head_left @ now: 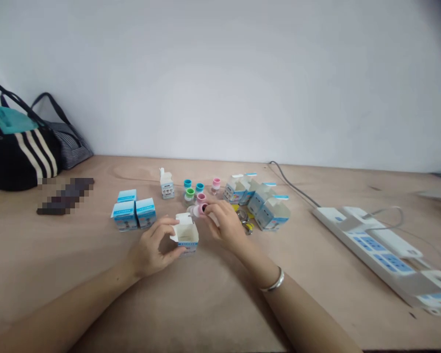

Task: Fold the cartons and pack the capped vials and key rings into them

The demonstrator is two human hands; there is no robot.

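My left hand (149,251) is closed on a small open cardboard box (188,241), thumb at its front and fingers at its left side. The box stands on the table with its flaps up, and what I can see of its inside looks bare. Just right of it, my right hand (226,224) is closed around a tilted, clear jar with a pink rim (197,211). Behind this jar stand similar jars with a green rim (189,192), blue rims (199,188) and pink rims (216,182).
Closed blue-and-white boxes (125,214) stand at left, and one open box (166,187) behind. Several open boxes (272,214) sit at right, beside metal rings with yellow pieces (247,226). A power strip (367,250) lies far right; bags (25,147) and a dark object (64,197) are left.
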